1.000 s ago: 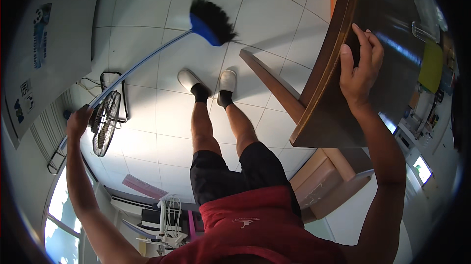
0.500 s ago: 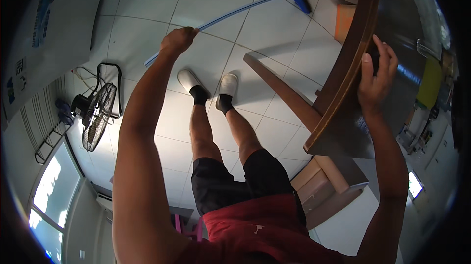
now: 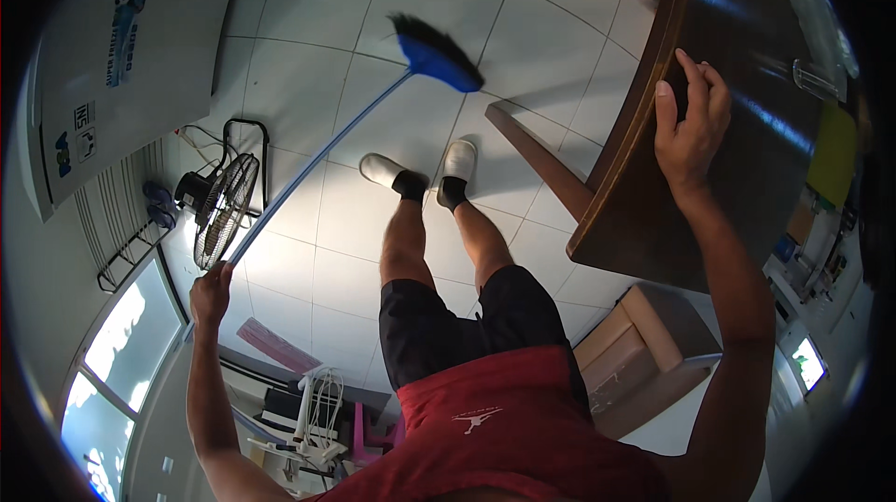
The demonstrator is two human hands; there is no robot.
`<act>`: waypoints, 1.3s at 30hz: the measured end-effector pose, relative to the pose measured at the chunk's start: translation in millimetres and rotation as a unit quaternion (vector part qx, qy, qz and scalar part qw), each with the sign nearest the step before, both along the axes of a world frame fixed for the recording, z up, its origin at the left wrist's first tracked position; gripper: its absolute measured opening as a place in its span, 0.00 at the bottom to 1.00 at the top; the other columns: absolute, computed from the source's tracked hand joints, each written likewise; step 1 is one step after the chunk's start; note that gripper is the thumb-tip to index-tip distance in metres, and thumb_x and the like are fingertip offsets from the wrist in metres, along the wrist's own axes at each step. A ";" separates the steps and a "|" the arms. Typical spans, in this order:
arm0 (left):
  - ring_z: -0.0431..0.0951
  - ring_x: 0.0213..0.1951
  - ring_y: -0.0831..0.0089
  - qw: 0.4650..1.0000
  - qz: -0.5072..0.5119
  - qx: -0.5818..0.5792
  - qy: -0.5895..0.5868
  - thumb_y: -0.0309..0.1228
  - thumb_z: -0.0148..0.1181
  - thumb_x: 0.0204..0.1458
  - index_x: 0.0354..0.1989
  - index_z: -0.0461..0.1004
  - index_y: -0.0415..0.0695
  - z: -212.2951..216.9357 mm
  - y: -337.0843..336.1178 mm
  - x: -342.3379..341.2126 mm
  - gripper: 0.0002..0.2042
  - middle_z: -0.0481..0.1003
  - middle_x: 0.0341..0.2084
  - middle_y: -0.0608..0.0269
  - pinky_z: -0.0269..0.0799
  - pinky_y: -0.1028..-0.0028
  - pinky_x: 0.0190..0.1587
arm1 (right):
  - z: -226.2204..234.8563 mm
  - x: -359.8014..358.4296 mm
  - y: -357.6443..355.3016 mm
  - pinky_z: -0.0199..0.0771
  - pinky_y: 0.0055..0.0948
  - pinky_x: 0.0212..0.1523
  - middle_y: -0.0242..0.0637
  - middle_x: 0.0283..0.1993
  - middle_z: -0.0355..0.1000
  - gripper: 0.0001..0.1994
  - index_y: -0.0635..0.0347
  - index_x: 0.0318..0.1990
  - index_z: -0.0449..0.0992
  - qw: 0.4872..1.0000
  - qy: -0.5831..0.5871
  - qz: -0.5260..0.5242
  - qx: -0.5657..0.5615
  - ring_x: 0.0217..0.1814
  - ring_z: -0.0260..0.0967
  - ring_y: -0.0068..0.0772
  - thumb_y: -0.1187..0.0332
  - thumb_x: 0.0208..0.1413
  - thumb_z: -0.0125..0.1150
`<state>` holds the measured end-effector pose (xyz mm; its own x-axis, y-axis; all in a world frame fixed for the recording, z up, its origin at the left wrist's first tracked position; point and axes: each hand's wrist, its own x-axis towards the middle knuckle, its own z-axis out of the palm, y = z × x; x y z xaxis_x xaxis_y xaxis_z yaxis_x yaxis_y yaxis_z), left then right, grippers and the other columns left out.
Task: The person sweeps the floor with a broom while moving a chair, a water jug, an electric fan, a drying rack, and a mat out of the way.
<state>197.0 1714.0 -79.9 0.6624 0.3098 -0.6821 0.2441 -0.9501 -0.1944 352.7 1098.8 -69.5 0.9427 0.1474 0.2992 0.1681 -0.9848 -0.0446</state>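
Note:
My left hand (image 3: pixel 211 292) grips the end of a long blue broom handle (image 3: pixel 317 166). The handle slants up to the blue broom head with dark bristles (image 3: pixel 435 52), which rests on the white tiled floor ahead of my feet in white slippers (image 3: pixel 425 171). My right hand (image 3: pixel 689 129) lies on the edge of a dark wooden table (image 3: pixel 747 175), fingers curled over its top. I stand beside the table in black shorts and a red shirt.
A floor fan (image 3: pixel 220 208) stands on the left near a white cabinet (image 3: pixel 121 63). A slanted table leg (image 3: pixel 541 161) reaches the floor by my right foot. A cardboard box (image 3: pixel 644 357) sits under the table. A white wire rack (image 3: pixel 317 409) is behind me.
My left arm has swung back down to the left, pulling the broom handle with it. The broom head has come from under the table to the tiles ahead of my feet. Right hand stays on the table.

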 end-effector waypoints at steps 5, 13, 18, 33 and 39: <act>0.72 0.29 0.47 0.981 -0.021 -0.181 -0.063 0.50 0.40 0.54 0.40 0.71 0.52 -125.6 -112.1 62.9 0.19 0.73 0.24 0.48 0.67 0.56 0.31 | 0.7 1.4 3.6 0.56 0.36 0.52 0.46 0.48 0.59 0.17 0.56 0.51 0.67 1.000 0.012 -0.008 -0.004 0.52 0.57 0.42 0.63 0.54 0.49; 0.73 0.34 0.49 0.995 0.020 -0.088 0.043 0.53 0.39 0.52 0.35 0.71 0.54 -141.9 -10.3 -12.0 0.19 0.74 0.28 0.52 0.68 0.56 0.35 | 5.5 3.0 2.0 0.56 0.36 0.53 0.46 0.51 0.57 0.17 0.56 0.52 0.66 0.999 0.029 -0.005 0.029 0.54 0.55 0.41 0.63 0.56 0.48; 0.73 0.34 0.51 0.979 0.077 0.166 0.087 0.53 0.43 0.50 0.33 0.75 0.53 59.3 70.5 -75.8 0.20 0.74 0.27 0.53 0.68 0.58 0.35 | 5.5 1.8 2.4 0.57 0.37 0.52 0.46 0.50 0.59 0.17 0.58 0.52 0.66 1.000 0.021 -0.008 -0.014 0.54 0.56 0.42 0.63 0.55 0.48; 0.72 0.41 0.53 0.962 0.029 -0.227 -0.150 0.56 0.34 0.52 0.40 0.72 0.50 -244.0 -179.3 240.6 0.25 0.73 0.36 0.52 0.67 0.62 0.42 | 4.2 5.6 5.6 0.52 0.38 0.57 0.47 0.55 0.54 0.19 0.58 0.54 0.63 0.997 0.067 -0.021 0.030 0.58 0.52 0.43 0.63 0.57 0.43; 0.72 0.36 0.51 0.975 0.090 -0.201 -0.036 0.58 0.34 0.51 0.30 0.74 0.42 -259.5 -40.9 78.8 0.31 0.73 0.30 0.46 0.65 0.60 0.38 | 6.2 5.3 0.5 0.56 0.37 0.55 0.47 0.52 0.57 0.18 0.59 0.53 0.64 0.998 0.055 0.004 0.027 0.56 0.54 0.43 0.65 0.55 0.47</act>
